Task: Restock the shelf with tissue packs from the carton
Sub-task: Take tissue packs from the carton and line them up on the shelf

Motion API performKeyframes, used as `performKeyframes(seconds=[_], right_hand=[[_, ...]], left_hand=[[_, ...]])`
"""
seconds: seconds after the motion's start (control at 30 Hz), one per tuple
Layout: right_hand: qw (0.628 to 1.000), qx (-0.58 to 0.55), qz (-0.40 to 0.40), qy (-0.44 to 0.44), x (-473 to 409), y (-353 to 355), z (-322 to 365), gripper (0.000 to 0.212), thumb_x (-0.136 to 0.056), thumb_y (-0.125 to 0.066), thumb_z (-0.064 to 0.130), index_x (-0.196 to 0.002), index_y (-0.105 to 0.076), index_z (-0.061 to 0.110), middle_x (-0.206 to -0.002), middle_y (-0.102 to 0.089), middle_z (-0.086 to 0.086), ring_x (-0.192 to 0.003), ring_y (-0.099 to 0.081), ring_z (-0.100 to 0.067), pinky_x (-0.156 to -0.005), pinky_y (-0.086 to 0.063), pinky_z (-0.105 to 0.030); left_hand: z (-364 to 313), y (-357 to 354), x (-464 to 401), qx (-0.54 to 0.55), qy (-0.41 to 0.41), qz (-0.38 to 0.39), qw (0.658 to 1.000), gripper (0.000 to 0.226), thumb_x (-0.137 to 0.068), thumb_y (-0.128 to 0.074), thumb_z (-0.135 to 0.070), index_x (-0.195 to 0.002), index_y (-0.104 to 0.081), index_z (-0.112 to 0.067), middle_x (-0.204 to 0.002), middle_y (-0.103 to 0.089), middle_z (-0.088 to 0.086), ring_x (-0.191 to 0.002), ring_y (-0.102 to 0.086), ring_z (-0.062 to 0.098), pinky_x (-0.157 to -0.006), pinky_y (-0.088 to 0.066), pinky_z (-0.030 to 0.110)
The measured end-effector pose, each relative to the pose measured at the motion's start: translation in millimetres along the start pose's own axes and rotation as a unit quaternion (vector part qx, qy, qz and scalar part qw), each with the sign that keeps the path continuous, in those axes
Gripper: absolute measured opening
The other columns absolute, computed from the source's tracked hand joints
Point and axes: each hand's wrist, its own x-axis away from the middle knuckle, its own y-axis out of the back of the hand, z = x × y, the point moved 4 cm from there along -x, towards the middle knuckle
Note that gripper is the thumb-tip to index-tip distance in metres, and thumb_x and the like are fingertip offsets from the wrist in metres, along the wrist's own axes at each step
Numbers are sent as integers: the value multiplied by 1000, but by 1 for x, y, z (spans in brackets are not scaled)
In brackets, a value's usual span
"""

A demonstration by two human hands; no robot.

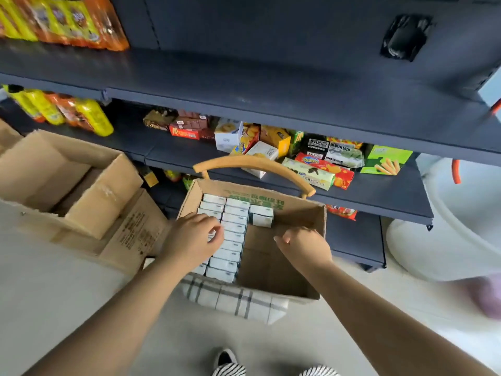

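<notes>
Tissue packs (230, 237) are being picked from the carton (298, 213); left hand (193, 240) pinches one; right hand (305, 246) clenched, holding nothing; lifting to the shelf (271, 85) is required next.

A dark blue shelf (271, 85) unit rises at the far side. Its upper board carries orange and yellow snack bags (62, 20) at the left; the lower board (379, 191) carries yellow bottles (92, 118) and scattered snack boxes (311, 158). On the pale floor (67, 308) at near left sits an open cardboard box (67, 183).
</notes>
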Motion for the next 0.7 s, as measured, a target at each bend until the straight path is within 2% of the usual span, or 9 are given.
performKeyframes(seconds=[0.17,0.27,0.33,0.4,0.47,0.53,0.6,0.63,0.7], right_hand=[[991,-66,60,-100,-17,-47,6,39,-98,-39,41,-87,-64,14,-81,-59,-1,-85,-60,-23,-64,-39,-26],[975,-116,78,-173,-42,-66,0,39,-97,-40,42,-74,-53,14,-71,-54,0,-66,-53,-17,-51,-30,-24],[956,-157,92,-230,-67,-79,-7,41,-96,-41,43,-72,-50,12,-64,-49,1,-58,-48,-14,-47,-28,-24],[945,-179,96,-255,-98,-97,-14,42,-96,-41,45,-73,-49,11,-62,-46,1,-60,-48,-16,-49,-28,-26],[937,-191,107,-272,-126,-110,-18,47,-96,-39,46,-65,-46,12,-63,-48,0,-65,-50,-21,-49,-29,-26],[925,-214,128,-288,-155,-124,-19,46,-98,-38,44,-75,-57,8,-73,-56,-4,-81,-56,-28,-58,-35,-28],[912,-244,146,-296,-176,-132,-16,46,-100,-35,40,-106,-62,3,-96,-61,-13,-103,-57,-32,-73,-42,-31],[900,-266,149,-311,-193,-141,-18,45,-100,-35,40,-114,-59,4,-101,-59,-15,-108,-56,-33,-75,-44,-30],[860,-331,147,-360,-213,-152,-22,46,-97,-39,47,-112,-57,7,-96,-58,-12,-101,-58,-31,-80,-47,-32]], left_hand=[[37,-35,0,62,5,97,993,40,-77,-34,-34,-64,-65,-12,-62,-64,-3,-57,-60,20,-50,-44,23],[50,-60,-4,87,24,135,987,48,-80,-30,-38,-75,-67,-8,-73,-68,2,-68,-61,25,-60,-47,29],[57,-75,-9,93,48,163,981,37,-84,-40,-32,-79,-68,-8,-77,-69,3,-73,-62,26,-63,-44,28],[62,-90,-15,88,60,171,979,36,-82,-40,-33,-76,-67,-9,-75,-68,2,-71,-62,26,-62,-43,26],[65,-104,-24,134,94,191,968,50,-77,-30,-43,-78,-66,-8,-76,-68,2,-73,-61,25,-63,-48,29],[68,-118,-36,161,136,180,961,60,-74,-26,-49,-84,-67,-7,-79,-67,3,-76,-61,24,-66,-50,34],[68,-125,-43,171,157,167,958,59,-75,-28,-47,-85,-68,-4,-78,-68,6,-73,-61,23,-63,-50,33],[72,-137,-49,171,160,169,957,56,-77,-31,-45,-82,-68,-4,-76,-68,6,-71,-62,24,-61,-50,31],[76,-150,-54,175,166,168,956,51,-79,-34,-42,-80,-68,-4,-75,-69,6,-72,-64,24,-62,-50,30]])
